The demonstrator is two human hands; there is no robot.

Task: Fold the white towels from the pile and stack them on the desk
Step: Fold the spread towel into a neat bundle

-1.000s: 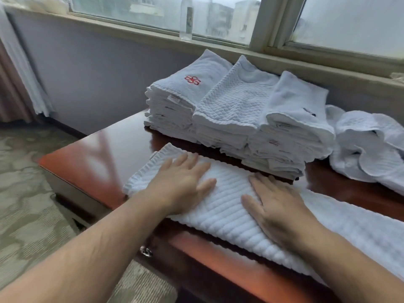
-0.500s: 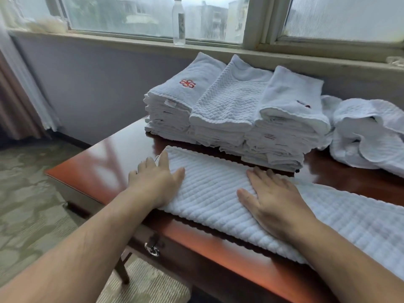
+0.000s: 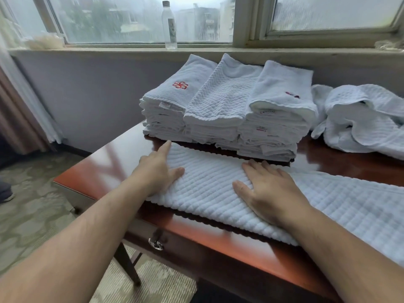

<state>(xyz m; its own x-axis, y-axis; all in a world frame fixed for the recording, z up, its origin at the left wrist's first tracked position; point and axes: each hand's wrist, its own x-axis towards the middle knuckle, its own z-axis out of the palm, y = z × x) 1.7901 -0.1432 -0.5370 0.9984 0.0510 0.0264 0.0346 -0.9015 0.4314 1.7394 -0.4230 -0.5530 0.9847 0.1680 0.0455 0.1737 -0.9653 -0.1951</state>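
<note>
Centrally in the frame, a long white ribbed towel point(image 3: 218, 193) is laid flat along the front of the glossy reddish-brown table point(image 3: 105, 171), its strip running from the middle toward the lower right edge. The left hand point(image 3: 158, 169) is placed at the towel's left end, the index finger stretched toward the far corner and the thumb laid on the cloth; the fingers are straight and nothing is gripped. The right hand point(image 3: 271, 189) is pressed flat on the towel's middle, fingers spread and straight, holding nothing.

Just behind the towel, three stacks of folded towels point(image 3: 220, 119) are set side by side in the centre of the frame. The left stack is topped with a red embroidered emblem, the middle one with a quilted diamond weave, the right one with smooth terry and a small dark mark; sewn labels are seen on the folded edges. At the right edge, a rumpled pile of unfolded towels point(image 3: 367, 119) is heaped on the table, near the stacks.

Along the top, a clear plastic bottle point(image 3: 169, 25) is stood upright on the window sill point(image 3: 131, 50) before misted glass. A curtain point(image 3: 19, 110) is hung at the left edge, and patterned carpet point(image 3: 28, 211) is seen at lower left. A metal ring pull point(image 3: 155, 244) is fixed to the drawer front beneath the table edge.
</note>
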